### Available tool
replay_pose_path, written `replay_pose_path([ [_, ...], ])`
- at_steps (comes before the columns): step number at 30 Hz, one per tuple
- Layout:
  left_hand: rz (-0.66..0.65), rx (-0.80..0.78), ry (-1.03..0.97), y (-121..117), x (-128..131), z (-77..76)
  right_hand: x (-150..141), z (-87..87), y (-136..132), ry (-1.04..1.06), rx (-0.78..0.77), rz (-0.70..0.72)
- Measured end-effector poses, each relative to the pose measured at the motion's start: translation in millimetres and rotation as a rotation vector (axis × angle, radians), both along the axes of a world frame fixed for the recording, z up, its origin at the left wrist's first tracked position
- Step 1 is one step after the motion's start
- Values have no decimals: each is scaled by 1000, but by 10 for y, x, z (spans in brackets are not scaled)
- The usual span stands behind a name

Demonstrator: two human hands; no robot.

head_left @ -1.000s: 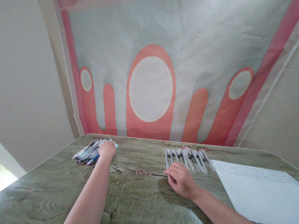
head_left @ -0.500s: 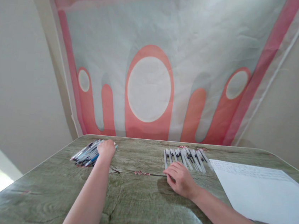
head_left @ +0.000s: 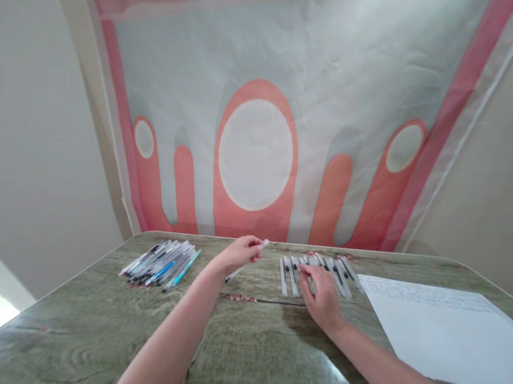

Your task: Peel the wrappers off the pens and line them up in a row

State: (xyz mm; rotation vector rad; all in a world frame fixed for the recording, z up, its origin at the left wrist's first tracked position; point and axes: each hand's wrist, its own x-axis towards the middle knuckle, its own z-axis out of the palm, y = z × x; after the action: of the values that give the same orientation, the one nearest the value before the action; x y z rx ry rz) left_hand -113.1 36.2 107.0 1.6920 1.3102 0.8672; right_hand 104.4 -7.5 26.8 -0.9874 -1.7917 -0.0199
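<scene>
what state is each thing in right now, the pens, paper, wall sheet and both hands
left hand: closed on a pen
held pen: slanted, partly covered by the fingers
right hand: fingers bent over the pen row; grip unclear
pen row: laid side by side, some overlapping
pen pile: heaped loosely
paper: lying flat, faint lines along far edge
wall sheet: hanging, slightly wrinkled

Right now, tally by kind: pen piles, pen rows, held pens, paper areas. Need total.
Pen pile, on the left: 1
Pen row, on the right: 1
Held pen, in the left hand: 1
White paper, whether one sheet or several can't be told: 1
Total: 4, groups counted as one each; single pens inside them overlap too much to count.
</scene>
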Motion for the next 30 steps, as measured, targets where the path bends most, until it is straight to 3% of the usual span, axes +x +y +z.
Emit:
replay_pose_path([
  [4,-219,-248,-191,-175,421,-167,26,0,34,86,-66,-18],
  [8,-296,-385,-276,-274,604,-314,15,5,14,81,-116,49],
  [12,-348,-393,-276,-358,662,-331,-1,24,-9,86,-137,122],
  [16,-341,-438,-155,-420,679,-300,-13,16,-10,146,-183,151],
  [30,-300,-324,-48,-456,736,-369,-15,-6,0,305,-326,242],
])
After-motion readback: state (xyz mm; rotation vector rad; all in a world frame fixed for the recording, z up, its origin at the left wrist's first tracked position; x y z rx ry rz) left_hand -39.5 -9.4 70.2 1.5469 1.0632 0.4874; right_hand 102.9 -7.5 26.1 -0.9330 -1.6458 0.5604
